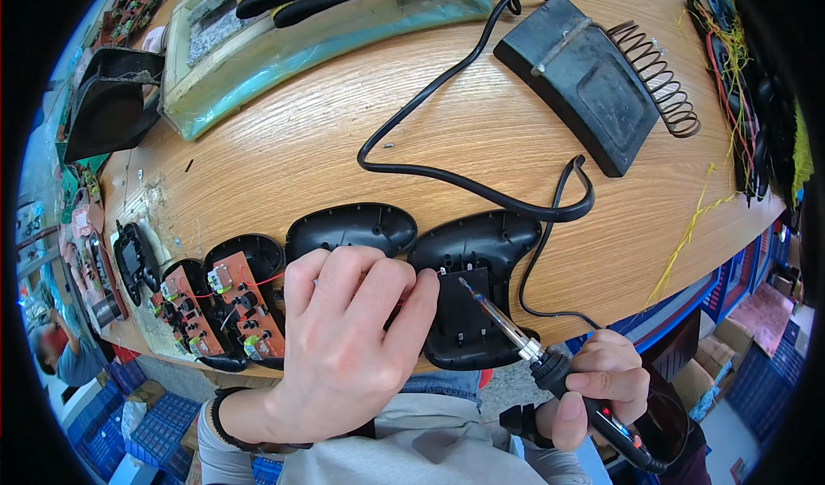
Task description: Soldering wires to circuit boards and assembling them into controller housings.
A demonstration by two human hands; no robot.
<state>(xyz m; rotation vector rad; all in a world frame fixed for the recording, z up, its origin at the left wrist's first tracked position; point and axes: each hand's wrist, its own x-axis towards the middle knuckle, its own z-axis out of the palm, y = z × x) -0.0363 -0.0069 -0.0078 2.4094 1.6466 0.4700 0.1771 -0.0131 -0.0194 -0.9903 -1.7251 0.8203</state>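
My right hand (606,378) is closed around the handle of a soldering iron (550,369). The iron's metal tip slants up and left, over a flat black panel set in a black plastic shell (477,237) with rounded ends. Small metal pins stand out along that panel. Curled and knuckles up, my left hand (361,335) has its index fingertip at the shell's left edge; whatever its other fingers grip is hidden. Behind it lies another hollow black shell (348,227). To its left, two reddish-brown circuit boards (245,300) with wires rest in similar black shells.
A black soldering-iron stand (584,77) with a coiled spring holder (657,81) sits at the far right. The iron's black cable (447,176) loops across the wooden table (284,150). A plastic-wrapped box (326,42) stands at the back; bundled wires (730,98) lie at the right edge.
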